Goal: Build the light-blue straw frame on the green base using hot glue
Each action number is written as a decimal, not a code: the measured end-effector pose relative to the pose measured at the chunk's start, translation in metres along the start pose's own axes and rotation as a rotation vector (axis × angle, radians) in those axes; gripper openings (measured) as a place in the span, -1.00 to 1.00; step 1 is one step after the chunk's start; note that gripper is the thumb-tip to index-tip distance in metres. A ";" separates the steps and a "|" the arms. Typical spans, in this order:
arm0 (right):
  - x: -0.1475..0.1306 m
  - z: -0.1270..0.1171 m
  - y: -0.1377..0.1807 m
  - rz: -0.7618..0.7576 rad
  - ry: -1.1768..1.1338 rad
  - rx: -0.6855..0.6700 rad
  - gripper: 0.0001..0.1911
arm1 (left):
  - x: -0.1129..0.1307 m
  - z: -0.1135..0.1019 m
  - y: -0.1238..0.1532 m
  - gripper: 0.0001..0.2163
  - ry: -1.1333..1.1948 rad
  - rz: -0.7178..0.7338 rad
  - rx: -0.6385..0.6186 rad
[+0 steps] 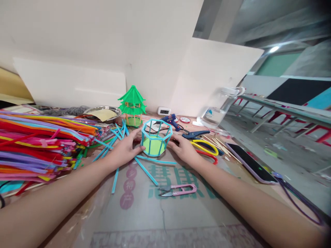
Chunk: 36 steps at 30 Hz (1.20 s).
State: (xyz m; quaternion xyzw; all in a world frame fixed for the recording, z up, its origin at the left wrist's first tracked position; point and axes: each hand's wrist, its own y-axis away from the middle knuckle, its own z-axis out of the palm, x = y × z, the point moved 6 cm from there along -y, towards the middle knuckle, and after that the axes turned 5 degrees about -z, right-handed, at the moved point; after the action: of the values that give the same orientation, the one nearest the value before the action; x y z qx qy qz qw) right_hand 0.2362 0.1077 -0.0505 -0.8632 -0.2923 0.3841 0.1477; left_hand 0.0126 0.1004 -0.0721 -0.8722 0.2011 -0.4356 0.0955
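The walls of the octagonal light-blue fuzzy-stem frame look joined to its pale-green base, top uncovered, with straight blue stems loose nearby. It stands on the counter, lightly held between half-curled left hand and right hand.

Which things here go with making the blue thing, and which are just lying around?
Seem part of the job: blue frame; loose blue strips; pink snips; perhaps glue gun.

Probably just lying about: phone; water bottle; small digital clock.
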 end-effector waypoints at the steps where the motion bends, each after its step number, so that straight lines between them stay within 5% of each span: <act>1: 0.000 0.001 0.000 -0.001 -0.020 -0.009 -0.81 | -0.001 0.000 0.000 -0.37 -0.014 -0.008 0.002; 10: 0.011 0.010 0.004 0.166 -0.398 -0.045 -0.61 | 0.018 -0.006 0.009 -0.40 -0.237 0.084 0.051; 18: 0.019 0.014 0.006 0.321 -0.639 0.043 -0.60 | 0.011 -0.003 0.004 -0.44 -0.099 0.007 0.019; 23: 0.022 0.013 0.007 0.323 -0.717 0.121 -0.54 | 0.027 -0.020 0.010 -0.73 -0.251 0.128 0.200; 27: 0.023 0.012 0.007 0.320 -0.729 0.126 -0.54 | 0.043 -0.007 0.019 -0.73 -0.574 0.362 0.074; 36: 0.018 0.017 0.007 0.313 -0.809 0.107 -0.57 | 0.042 0.011 0.019 -0.71 -0.703 0.389 -0.132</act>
State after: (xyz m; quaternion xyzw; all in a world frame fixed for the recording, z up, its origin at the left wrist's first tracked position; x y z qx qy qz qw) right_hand 0.2356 0.1138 -0.0759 -0.6682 -0.1722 0.7238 0.0058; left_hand 0.0392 0.0652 -0.0555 -0.9178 0.3452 -0.0710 0.1829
